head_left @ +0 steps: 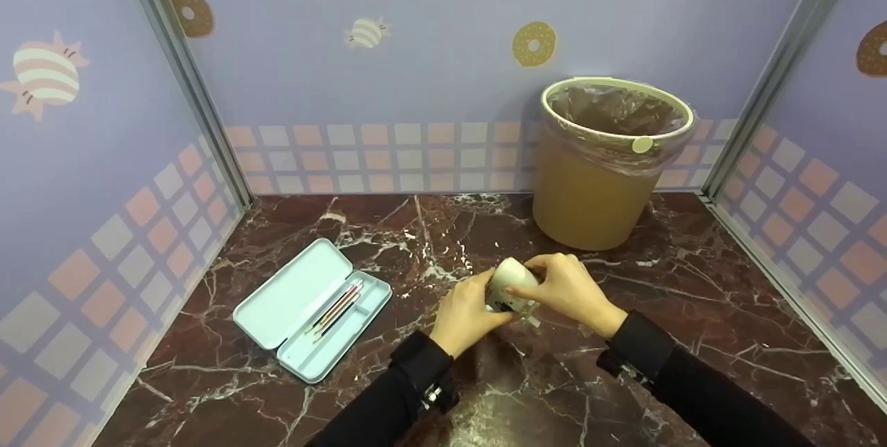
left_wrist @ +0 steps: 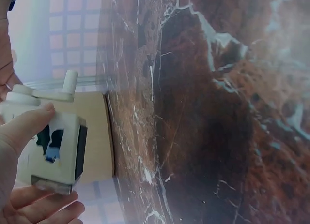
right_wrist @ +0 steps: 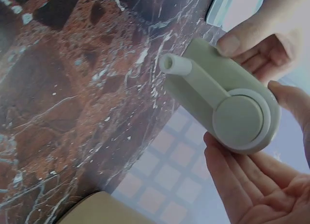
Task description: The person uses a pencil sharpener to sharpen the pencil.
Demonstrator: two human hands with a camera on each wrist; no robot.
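Observation:
Over the middle of the table, both hands hold a cream hand-crank pencil sharpener (head_left: 511, 279). Its crank arm and round hub face the camera in the right wrist view, and a dark picture decorates its side in the left wrist view. The left hand (head_left: 468, 312) grips one end, thumb on the body and fingers underneath. At the other end, the right hand (head_left: 572, 291) holds the sharpener between thumb and fingers, close to the crank hub (right_wrist: 238, 118). The crank handle (right_wrist: 175, 64) sticks out untouched by either hand.
A light-blue pencil case (head_left: 294, 294) lies open on the left, with several pencils (head_left: 337, 310) inside. White scraps (head_left: 443, 253) are scattered on the dark marble table beyond the hands. At the back right stands a tan trash bin (head_left: 592, 190) with a clear liner. Patterned walls enclose the table.

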